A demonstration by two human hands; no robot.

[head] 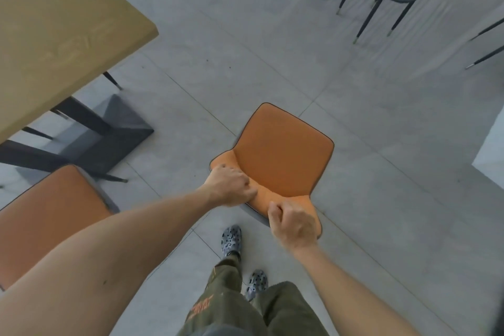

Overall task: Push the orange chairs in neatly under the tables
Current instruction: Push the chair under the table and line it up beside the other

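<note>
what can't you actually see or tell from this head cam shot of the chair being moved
Head view only:
- Held chair: legs hidden beneath its seat.
- Left hand and right hand: fingertips hidden behind the backrest.
- Wooden table: cut off by the left edge.
- Second orange chair: partly covered by the left arm.

Bright, even daylight. Glossy grey tiled floor (354, 117) shows pale window glare at top centre; shadows soft and faint. Strong wide-angle bending at edges (the tan wooden tabletop (54, 35) bows). Slight motion blur overall, corners softest.
</note>
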